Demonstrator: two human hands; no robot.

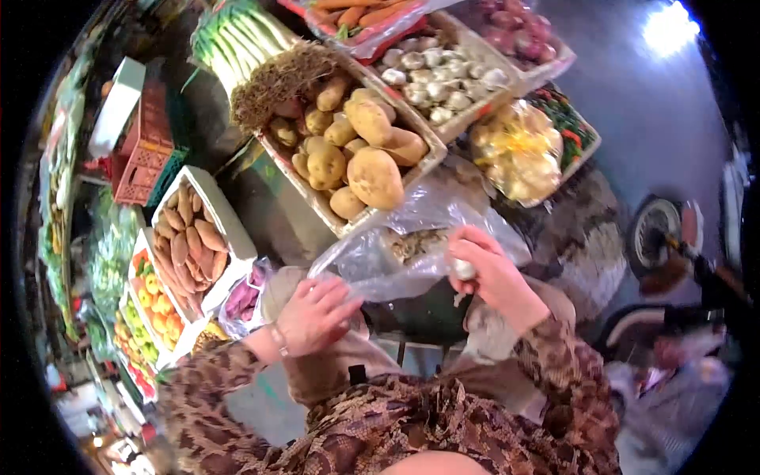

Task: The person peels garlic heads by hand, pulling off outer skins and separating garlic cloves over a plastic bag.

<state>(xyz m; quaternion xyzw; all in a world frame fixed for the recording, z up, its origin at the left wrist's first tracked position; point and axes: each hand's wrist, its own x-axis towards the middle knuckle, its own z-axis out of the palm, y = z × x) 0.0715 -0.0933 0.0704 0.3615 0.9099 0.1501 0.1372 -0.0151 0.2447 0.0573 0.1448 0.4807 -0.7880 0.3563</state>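
My right hand [499,281] is closed around a white garlic bulb [464,271], above the right side of a clear plastic bag [388,269]. My left hand [317,315] has its fingers bent over the bag's left edge, gripping the plastic; its fingertips are partly hidden. Brownish bits of dry skin or debris [418,245] show in the middle of the bag. Just beyond the bag stands a crate of potatoes [375,178]. Behind that, to the right, is a box heaped with garlic bulbs [443,79].
Leeks [245,39] lie at the upper left, carrots [360,16] and red onions [518,32] at the back. A plastic-wrapped bundle [518,150] sits right of the potatoes. On the left are sweet potatoes [186,241] in a white foam box. A wheel [657,229] stands at the right.
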